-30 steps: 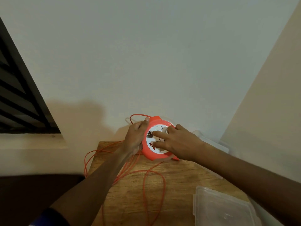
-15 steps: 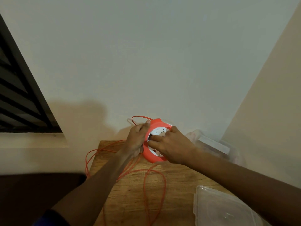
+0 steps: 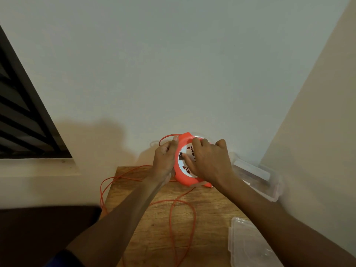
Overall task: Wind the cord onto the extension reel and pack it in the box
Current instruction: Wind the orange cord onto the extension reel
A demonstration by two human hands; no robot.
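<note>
At the far right of the bench (image 3: 208, 212) we have the clear plastic box (image 3: 258, 180), lying against the wall; what is inside it is too blurred for us to make out. Its clear lid (image 3: 248, 245) lies apart from it at the near right, cut off by the lower edge of the view.

We hold the orange extension reel (image 3: 185, 166) upright at the far edge of the bench, its white socket face turned toward us. Our left hand (image 3: 164, 160) grips the reel's left rim, fingers (image 3: 174, 143) curled round the edge with the thumb up at the top. Our right hand (image 3: 210, 162) lies over the socket face, fingers bent and gripping it, the thumb tip pointing left across the white disc.

The orange cord (image 3: 183, 218) lies in loose loops on the bench in front of the reel, and more loops hang off the left edge. One arc rises behind our left hand. How much cord is wound on the reel we cannot tell, since both hands cover its sides.
</note>
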